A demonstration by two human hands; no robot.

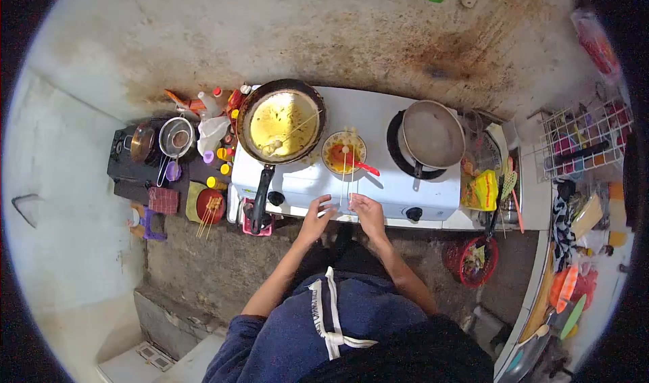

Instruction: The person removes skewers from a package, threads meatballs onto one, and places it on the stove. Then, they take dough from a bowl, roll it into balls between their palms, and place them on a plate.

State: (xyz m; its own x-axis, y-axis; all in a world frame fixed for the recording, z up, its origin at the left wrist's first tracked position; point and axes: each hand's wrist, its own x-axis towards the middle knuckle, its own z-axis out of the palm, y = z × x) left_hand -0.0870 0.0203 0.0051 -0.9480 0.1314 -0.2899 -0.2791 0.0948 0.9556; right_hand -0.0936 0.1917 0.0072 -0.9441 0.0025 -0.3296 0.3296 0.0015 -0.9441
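Note:
Over the stove's front edge, my right hand (368, 213) pinches the lower end of a thin wooden skewer (352, 177). Pale round balls on the sticks (346, 150) lie over a patterned bowl (326, 145) of orange-yellow liquid, and a red spoon (367, 169) leans out of it. My left hand (315, 219) is close beside the sticks with its fingers apart, seemingly holding nothing. To the left, a large frying pan (318, 104) holds yellow oil, with a skewer of pale balls (274, 145) lying in it.
A covered pan (433, 134) sits on the right burner of the white stove (358, 102). Finished-looking skewers (210, 209) rest on a red plate at left, near yellow-capped bottles (211, 181). A red basket (477, 262) stands on the floor at right; the pan handle (261, 197) juts forward.

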